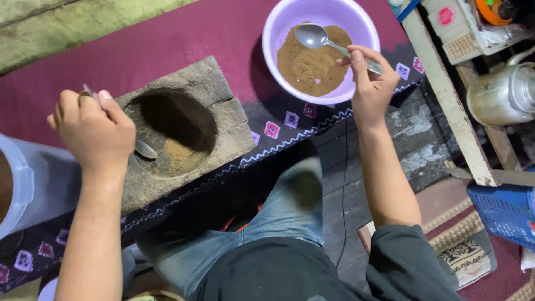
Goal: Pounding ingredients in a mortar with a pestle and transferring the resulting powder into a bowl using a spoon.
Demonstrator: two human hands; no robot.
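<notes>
Evidently the work in hand is moving brown powder between two vessels with spoons. The right hand (pixel 370 83) has its grip closed on the handle of a metal spoon (pixel 313 35), thumb on top and fingers curled beneath, and the spoon's bowl hovers over, or just touches, the heap of brown powder (pixel 312 67) in a lilac plastic bowl (pixel 278 28). That spoon's bowl looks empty and shiny. The left hand (pixel 95 131) is wrapped in a fist around a second spoon (pixel 146 149), whose tip reaches into the hollow of a heavy wooden mortar block (pixel 223 128); a thin patch of the same brown powder (pixel 177 150) lies at the bottom of the hollow, just beside the spoon tip.

Both vessels rest on a dark red cloth (pixel 167 39) with a patterned border, the bowl well apart from the mortar. A pale blue plastic container (pixel 33 184) sits at the left edge; what it holds I cannot tell.

By my reading, this is the scraping-out stage, with little powder left in the hollow. A next scoop would call for a low, flat pass of the left spoon along the curved wood.
</notes>
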